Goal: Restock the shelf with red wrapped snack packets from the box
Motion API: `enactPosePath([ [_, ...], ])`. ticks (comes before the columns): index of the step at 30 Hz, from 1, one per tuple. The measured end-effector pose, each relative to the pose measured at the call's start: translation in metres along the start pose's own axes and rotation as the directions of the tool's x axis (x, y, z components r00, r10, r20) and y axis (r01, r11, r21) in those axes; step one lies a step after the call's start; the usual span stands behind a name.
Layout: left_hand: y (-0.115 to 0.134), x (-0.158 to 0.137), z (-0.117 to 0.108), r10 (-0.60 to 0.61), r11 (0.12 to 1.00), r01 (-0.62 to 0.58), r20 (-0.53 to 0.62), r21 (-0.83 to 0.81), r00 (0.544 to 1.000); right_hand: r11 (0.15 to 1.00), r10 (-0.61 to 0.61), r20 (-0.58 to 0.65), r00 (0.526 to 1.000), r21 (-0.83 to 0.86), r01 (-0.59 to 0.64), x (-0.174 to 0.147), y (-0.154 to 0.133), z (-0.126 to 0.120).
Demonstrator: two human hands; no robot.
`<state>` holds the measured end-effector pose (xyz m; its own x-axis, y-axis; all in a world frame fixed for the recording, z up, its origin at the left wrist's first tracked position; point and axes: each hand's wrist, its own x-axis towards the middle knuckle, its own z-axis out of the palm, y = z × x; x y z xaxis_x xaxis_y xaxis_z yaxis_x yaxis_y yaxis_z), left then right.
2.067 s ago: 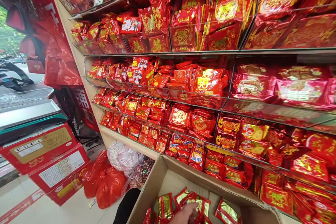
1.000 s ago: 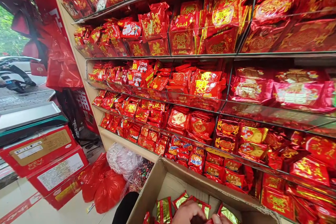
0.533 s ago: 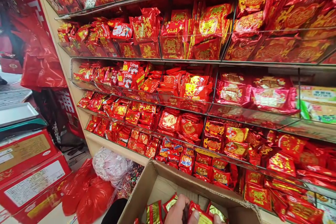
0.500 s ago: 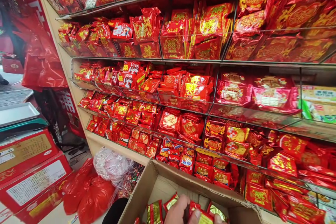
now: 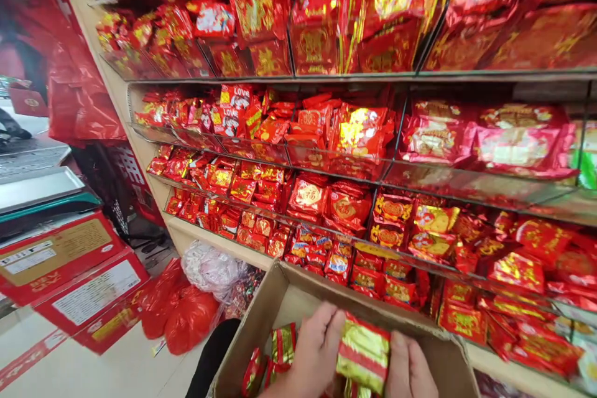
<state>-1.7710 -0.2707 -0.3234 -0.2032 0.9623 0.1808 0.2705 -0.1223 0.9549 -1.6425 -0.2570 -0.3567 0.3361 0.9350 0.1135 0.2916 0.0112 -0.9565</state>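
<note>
Between my two hands is a red and gold foil snack packet (image 5: pixel 363 356), held over an opened cardboard box (image 5: pixel 305 292). My left hand (image 5: pixel 313 348) grips its left edge with curled fingers. On its right edge my right hand (image 5: pixel 409 365) is closed, with the thumb along the side. More foil packets lie in the box, among them a gold and red one (image 5: pixel 283 343) left of my left hand and a red one (image 5: pixel 253 373) by the box's left wall. The lower part of the box is out of view.
A tiered shelf (image 5: pixel 280 78) full of red and gold packets stands right behind the box. To the left on the floor are red plastic bags (image 5: pixel 191 317), a clear bag of white items (image 5: pixel 209 267) and stacked red cartons (image 5: pixel 93 298).
My view has tilted down, so the box and hands sit higher in the picture. Both hands have come up out of the box with the foil packet between them.
</note>
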Motion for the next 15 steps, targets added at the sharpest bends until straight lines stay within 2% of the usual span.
enactPosePath([
  [4, 0.011, 0.01, 0.006, -0.072, 0.963, 0.064, -0.021, -0.263, 0.997, 0.998, -0.066, 0.043, 0.997, -0.013, 0.066, 0.011, -0.017, -0.003],
  [9, 0.01, 0.012, 0.013, -0.217, 0.836, 0.198, 0.023, -0.512, 0.976, 0.999, -0.014, 0.067, 0.998, 0.043, 0.011, 0.013, -0.02, -0.001],
  [12, -0.001, 0.01, 0.015, -0.265, 0.774, 0.263, 0.082, -0.577, 0.961, 0.999, 0.0, 0.099, 0.995, 0.04, -0.004, 0.013, -0.009, 0.0],
  [15, -0.018, 0.007, 0.019, -0.299, 0.771, 0.296, 0.09, -0.563, 0.95, 1.0, 0.031, 0.13, 0.991, -0.002, -0.031, 0.01, 0.007, 0.003],
])
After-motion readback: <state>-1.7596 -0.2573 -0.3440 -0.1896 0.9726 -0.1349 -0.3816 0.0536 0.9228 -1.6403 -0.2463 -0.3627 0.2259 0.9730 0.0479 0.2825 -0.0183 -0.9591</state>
